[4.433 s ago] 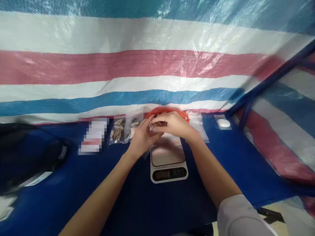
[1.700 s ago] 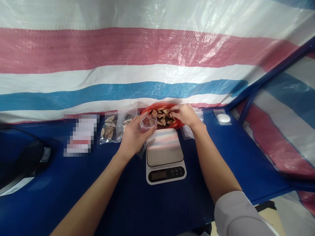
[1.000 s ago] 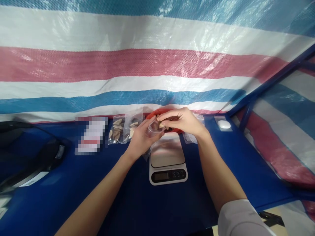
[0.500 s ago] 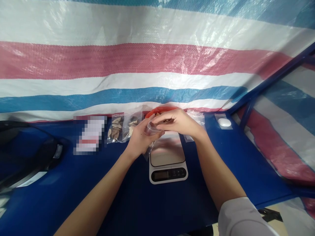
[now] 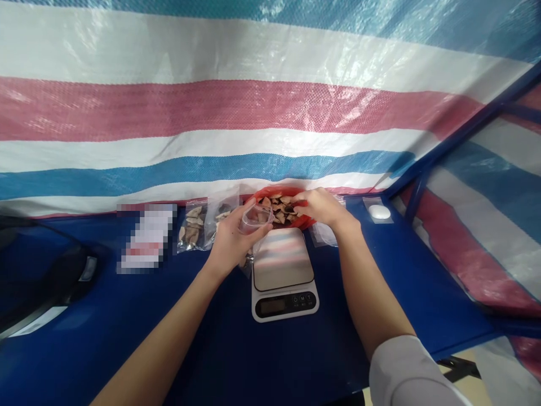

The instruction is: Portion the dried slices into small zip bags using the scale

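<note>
My left hand is closed around a small clear plastic cup, tilted in its grip. Dried brown pieces, like broken slices, fill a red bag or bowl at the back of the table. Over its right side my right hand dips in, fingers curled down among the pieces; what they grip, if anything, is hidden. Just in front lies a white kitchen scale with a bare metal plate and a dark display.
Clear bags of dried pieces lie left of the cup, beside a blurred-out sheet. A white oval object on a small clear bag rests at right. Black gear sits far left on the blue table. Striped sheeting hangs behind.
My right hand has left the mouth of the cup and moved right, down into the red container. My left hand still holds the cup. The view has shifted slightly.
</note>
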Motion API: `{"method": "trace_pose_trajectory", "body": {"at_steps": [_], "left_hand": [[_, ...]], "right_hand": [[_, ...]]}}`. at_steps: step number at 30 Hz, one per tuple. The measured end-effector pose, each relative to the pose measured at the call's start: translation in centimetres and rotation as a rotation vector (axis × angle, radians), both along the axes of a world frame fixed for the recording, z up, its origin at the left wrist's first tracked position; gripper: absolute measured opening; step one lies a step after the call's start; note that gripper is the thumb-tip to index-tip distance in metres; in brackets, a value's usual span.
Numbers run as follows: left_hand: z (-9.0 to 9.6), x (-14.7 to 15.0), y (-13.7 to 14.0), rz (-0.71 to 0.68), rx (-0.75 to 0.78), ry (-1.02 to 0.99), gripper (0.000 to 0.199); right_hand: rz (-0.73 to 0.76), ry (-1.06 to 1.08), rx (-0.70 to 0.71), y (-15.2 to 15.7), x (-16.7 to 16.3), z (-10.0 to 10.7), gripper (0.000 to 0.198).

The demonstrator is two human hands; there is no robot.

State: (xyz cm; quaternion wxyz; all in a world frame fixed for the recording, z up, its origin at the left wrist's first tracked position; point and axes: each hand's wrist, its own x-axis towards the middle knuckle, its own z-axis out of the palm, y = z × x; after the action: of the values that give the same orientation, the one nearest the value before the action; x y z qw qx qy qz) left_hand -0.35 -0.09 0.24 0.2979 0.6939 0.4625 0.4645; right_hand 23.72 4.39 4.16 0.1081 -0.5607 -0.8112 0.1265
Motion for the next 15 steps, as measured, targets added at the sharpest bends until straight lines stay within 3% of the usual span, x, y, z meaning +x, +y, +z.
{"method": "trace_pose_trajectory", "body": {"at_steps": [7, 15], "left_hand": [[0.1, 0.2, -0.1, -0.022, 0.001, -0.026, 0.062], [-0.5, 0.3, 0.1, -0.011, 0.023, -0.016, 0.06]], "right_hand": [[-0.015, -0.211, -0.023, 0.3, -1.2, -1.4, 0.044], [-0.03, -0.224, -0.018, 0.7, -1.6, -2.2, 0.04]]}}
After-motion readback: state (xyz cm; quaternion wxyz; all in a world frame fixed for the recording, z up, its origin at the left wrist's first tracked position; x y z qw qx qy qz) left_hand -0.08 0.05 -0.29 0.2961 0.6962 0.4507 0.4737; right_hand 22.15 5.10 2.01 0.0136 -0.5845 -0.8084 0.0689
